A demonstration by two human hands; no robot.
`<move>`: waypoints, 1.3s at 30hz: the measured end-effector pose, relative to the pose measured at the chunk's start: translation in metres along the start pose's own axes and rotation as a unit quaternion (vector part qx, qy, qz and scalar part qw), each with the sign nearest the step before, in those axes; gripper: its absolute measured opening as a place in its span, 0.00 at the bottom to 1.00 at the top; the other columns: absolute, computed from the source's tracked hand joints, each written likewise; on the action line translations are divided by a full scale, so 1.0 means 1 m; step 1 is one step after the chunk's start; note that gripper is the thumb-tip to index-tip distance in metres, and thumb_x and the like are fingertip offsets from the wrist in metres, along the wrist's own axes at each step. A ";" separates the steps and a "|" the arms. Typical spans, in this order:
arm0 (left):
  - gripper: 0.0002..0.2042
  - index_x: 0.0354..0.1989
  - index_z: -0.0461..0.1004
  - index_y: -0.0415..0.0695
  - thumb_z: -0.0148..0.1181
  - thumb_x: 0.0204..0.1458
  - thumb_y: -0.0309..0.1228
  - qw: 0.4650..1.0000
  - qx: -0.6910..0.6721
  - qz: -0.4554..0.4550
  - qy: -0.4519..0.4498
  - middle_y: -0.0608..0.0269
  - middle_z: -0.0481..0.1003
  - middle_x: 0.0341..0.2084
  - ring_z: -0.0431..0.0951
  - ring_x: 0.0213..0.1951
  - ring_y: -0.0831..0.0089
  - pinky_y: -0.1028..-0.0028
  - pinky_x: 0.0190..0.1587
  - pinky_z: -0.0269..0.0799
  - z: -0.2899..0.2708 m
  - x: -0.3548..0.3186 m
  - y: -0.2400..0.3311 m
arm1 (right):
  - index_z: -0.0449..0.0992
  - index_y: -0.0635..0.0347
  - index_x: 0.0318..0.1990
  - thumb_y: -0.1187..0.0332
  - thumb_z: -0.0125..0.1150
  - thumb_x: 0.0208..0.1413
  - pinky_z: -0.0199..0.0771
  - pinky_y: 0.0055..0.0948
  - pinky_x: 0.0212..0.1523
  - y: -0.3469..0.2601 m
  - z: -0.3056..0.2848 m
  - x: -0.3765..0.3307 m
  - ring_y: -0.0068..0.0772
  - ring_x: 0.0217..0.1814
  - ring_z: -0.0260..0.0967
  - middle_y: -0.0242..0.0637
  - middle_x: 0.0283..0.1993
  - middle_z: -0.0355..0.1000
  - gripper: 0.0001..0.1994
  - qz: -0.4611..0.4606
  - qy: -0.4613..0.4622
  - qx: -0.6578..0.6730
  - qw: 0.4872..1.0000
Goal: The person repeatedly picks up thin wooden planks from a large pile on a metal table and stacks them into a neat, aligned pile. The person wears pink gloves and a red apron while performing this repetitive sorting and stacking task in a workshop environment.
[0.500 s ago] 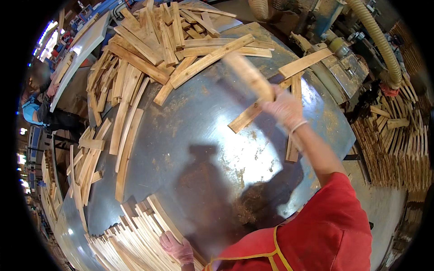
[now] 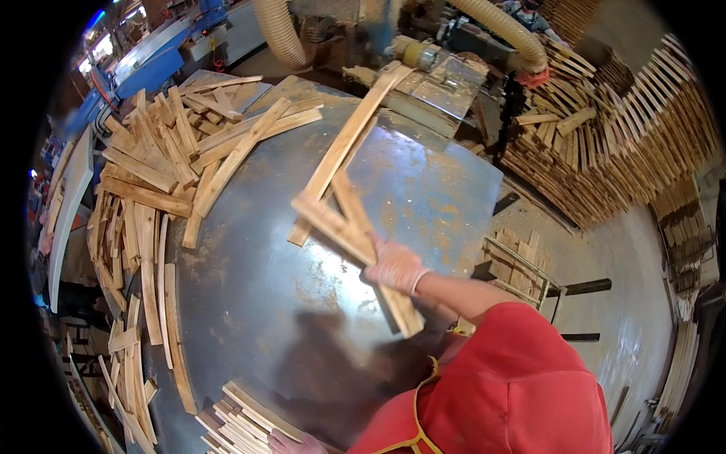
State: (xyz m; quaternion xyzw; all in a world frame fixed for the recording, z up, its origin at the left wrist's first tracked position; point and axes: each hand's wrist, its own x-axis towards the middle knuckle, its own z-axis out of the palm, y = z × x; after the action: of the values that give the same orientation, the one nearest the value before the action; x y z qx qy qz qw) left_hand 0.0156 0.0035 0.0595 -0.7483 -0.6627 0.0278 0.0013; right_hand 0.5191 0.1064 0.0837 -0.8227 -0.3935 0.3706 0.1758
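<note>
Head view: right hand point(image 2: 395, 266), closed, grips wooden slats point(image 2: 349, 227) at frame centre above a worn metal table point(image 2: 249, 287). Left hand point(image 2: 287, 443), bottom edge, touches a slat stack point(image 2: 238, 420); grip unclear. Loose slats point(image 2: 170, 163) upper left; stacked slats point(image 2: 605, 144) and dust hose point(image 2: 503, 34) upper right.

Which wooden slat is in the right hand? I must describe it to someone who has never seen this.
On the round grey metal table, find the gloved right hand near its right edge. It grips a short pale wooden slat, raised and slanting, unlike the long loose slat lying beneath it.
</note>
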 end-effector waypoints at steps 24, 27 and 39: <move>0.39 0.71 0.64 0.41 0.63 0.44 0.28 0.996 -0.050 -0.024 0.072 0.48 0.63 0.70 0.59 0.74 0.43 0.43 0.77 0.52 0.076 -0.073 -0.002 | 0.82 0.57 0.48 0.62 0.60 0.55 0.79 0.55 0.53 -0.080 0.193 -0.029 0.63 0.52 0.79 0.58 0.48 0.82 0.16 -0.444 -0.026 -0.062 0.894; 0.30 0.62 0.69 0.36 0.58 0.45 0.24 0.993 -0.064 -0.010 0.102 0.46 0.68 0.63 0.65 0.67 0.42 0.43 0.71 0.59 0.062 -0.061 0.010 | 0.79 0.56 0.49 0.70 0.53 0.61 0.78 0.54 0.55 -0.057 0.067 0.075 0.55 0.57 0.79 0.53 0.51 0.81 0.12 -0.350 0.147 -0.222 0.898; 0.37 0.66 0.70 0.40 0.63 0.39 0.29 0.997 -0.042 -0.061 0.027 0.44 0.66 0.67 0.62 0.71 0.39 0.41 0.77 0.53 0.062 -0.060 0.007 | 0.84 0.51 0.52 0.54 0.67 0.56 0.76 0.46 0.63 -0.076 -0.015 0.167 0.49 0.59 0.79 0.44 0.52 0.81 0.20 -0.379 -0.020 -0.484 0.788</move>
State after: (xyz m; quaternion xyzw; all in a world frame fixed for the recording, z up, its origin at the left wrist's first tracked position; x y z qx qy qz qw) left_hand 0.0131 -0.0587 -0.0006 -0.7065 -0.7073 -0.0201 -0.0106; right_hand 0.5599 0.2844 0.0590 -0.5771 -0.8051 0.0512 -0.1274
